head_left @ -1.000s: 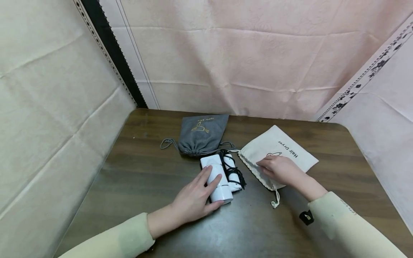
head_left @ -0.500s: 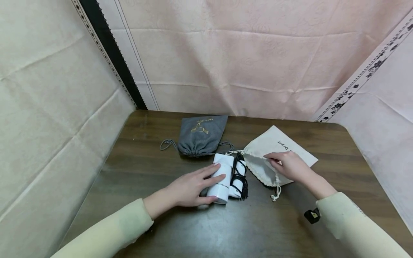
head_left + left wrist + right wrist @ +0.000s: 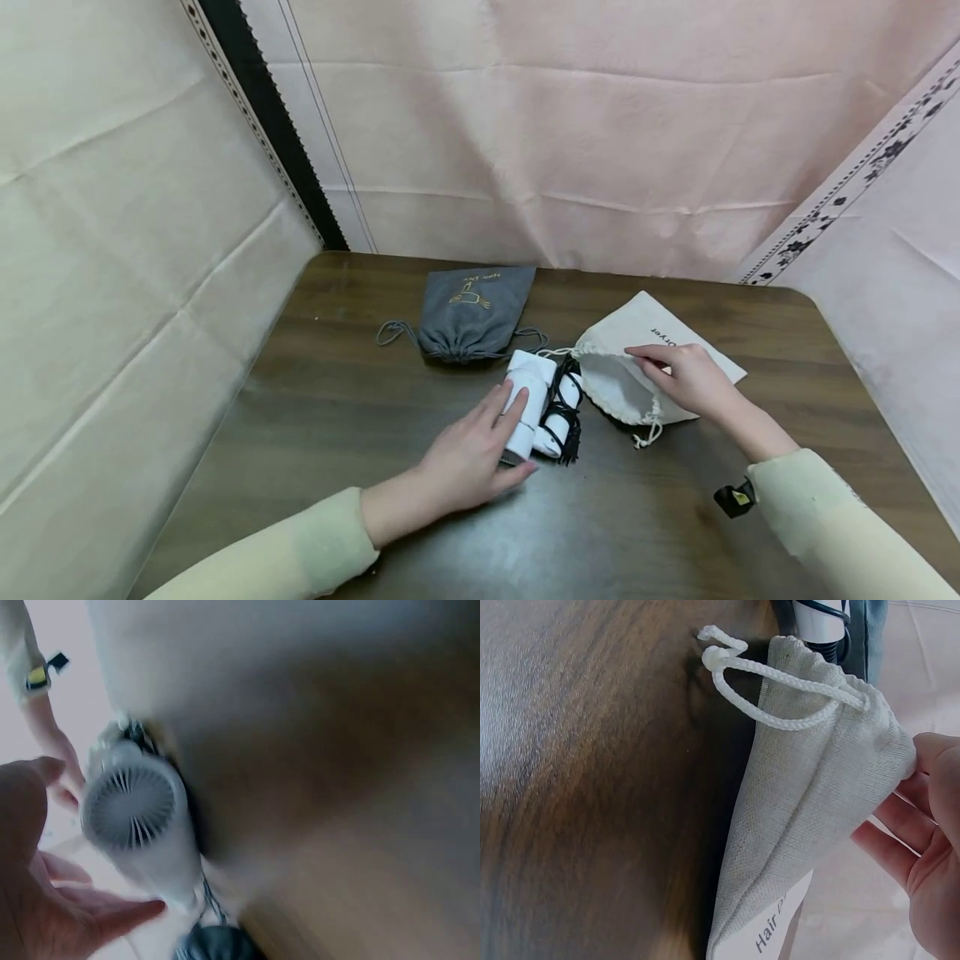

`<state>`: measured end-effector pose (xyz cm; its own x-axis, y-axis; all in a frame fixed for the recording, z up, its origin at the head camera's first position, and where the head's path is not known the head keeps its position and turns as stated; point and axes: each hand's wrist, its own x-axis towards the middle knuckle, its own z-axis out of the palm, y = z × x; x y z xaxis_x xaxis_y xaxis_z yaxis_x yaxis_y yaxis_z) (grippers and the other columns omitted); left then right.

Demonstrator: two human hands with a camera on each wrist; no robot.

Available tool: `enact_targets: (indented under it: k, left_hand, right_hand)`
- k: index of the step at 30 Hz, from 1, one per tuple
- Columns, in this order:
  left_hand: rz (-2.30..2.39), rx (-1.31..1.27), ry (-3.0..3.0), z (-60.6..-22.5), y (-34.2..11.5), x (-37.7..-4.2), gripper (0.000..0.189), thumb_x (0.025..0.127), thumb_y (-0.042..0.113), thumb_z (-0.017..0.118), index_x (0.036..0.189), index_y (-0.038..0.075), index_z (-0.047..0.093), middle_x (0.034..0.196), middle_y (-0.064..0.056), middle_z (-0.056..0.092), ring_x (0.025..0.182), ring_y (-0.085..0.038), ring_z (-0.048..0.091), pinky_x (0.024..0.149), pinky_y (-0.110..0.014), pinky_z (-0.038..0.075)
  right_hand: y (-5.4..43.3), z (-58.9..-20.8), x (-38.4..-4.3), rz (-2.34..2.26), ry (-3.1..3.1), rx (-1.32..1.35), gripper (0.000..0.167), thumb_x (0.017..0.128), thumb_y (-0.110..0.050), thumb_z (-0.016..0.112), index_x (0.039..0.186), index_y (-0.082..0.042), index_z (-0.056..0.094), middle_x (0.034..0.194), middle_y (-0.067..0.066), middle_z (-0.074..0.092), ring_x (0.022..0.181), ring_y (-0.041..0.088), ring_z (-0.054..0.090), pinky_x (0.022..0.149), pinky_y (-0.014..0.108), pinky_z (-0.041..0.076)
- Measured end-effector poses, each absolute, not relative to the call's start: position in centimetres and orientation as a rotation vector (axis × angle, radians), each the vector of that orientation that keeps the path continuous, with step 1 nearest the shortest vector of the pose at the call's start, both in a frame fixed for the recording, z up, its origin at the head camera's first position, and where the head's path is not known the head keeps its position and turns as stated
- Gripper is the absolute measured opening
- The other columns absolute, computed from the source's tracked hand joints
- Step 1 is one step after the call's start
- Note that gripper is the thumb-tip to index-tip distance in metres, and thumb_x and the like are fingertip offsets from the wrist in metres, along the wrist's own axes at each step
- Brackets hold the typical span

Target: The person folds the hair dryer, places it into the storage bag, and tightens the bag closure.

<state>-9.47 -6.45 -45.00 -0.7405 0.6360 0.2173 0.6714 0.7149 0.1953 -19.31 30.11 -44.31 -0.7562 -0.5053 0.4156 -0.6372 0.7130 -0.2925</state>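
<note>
A white hair dryer lies folded on the table, its black cord bundled around the handle. Along its left side my left hand has spread fingers against the body; the thumb stands off near the end. The left wrist view shows the dryer's slotted round grille. My right hand pinches the upper mouth edge of a white drawstring bag printed "Hair Dryer", lifting it so the mouth gapes toward the dryer. A knotted white string hangs from the mouth.
Behind the dryer lies a grey drawstring bag with a gold print and its cords spread out. The wooden table has rounded far corners, with pale cloth hung behind and at both sides.
My left hand has slid the hair dryer rightward, closer to the white bag. My right hand has raised the bag's mouth edge, and the mouth gapes wider.
</note>
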Motion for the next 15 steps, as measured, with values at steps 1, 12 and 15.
enact_targets:
  k: [1, 12, 15]
  left_hand:
    - [-0.369, -1.036, -2.79, -45.1, -5.9, -9.2, 0.092, 0.099, 0.056, 0.07, 0.164, 0.0, 0.036, 0.164, -0.03, 0.04, 0.147, -0.045, 0.048, 0.106, -0.049, 0.056]
    - [-0.098, -0.948, -2.734, -47.1, -4.4, -9.5, 0.097, 0.093, 0.053, 0.079, 0.16, -0.004, 0.04, 0.161, -0.034, 0.041, 0.146, -0.046, 0.048, 0.106, -0.04, 0.056]
    - [-0.119, -0.965, -2.758, -46.9, -4.9, -9.7, 0.094, 0.093, 0.047, 0.08, 0.162, -0.002, 0.039, 0.164, -0.033, 0.038, 0.148, -0.045, 0.047, 0.1, -0.039, 0.06]
  right_hand:
    - [30.1, -44.3, -19.3, 0.609, -2.613, 0.898, 0.029, 0.091, 0.006, 0.075, 0.117, -0.006, 0.082, 0.101, 0.009, 0.082, 0.073, 0.007, 0.066, 0.062, 0.033, 0.052]
    - [30.2, -44.7, -19.2, 0.604, -2.593, 0.907, 0.029, 0.09, 0.006, 0.076, 0.116, -0.006, 0.082, 0.099, 0.009, 0.082, 0.069, 0.003, 0.059, 0.061, 0.032, 0.05]
    - [30.2, -44.8, -19.2, 0.598, -2.583, 0.912, 0.029, 0.09, 0.007, 0.076, 0.115, -0.006, 0.082, 0.099, 0.009, 0.082, 0.069, 0.004, 0.061, 0.061, 0.033, 0.051]
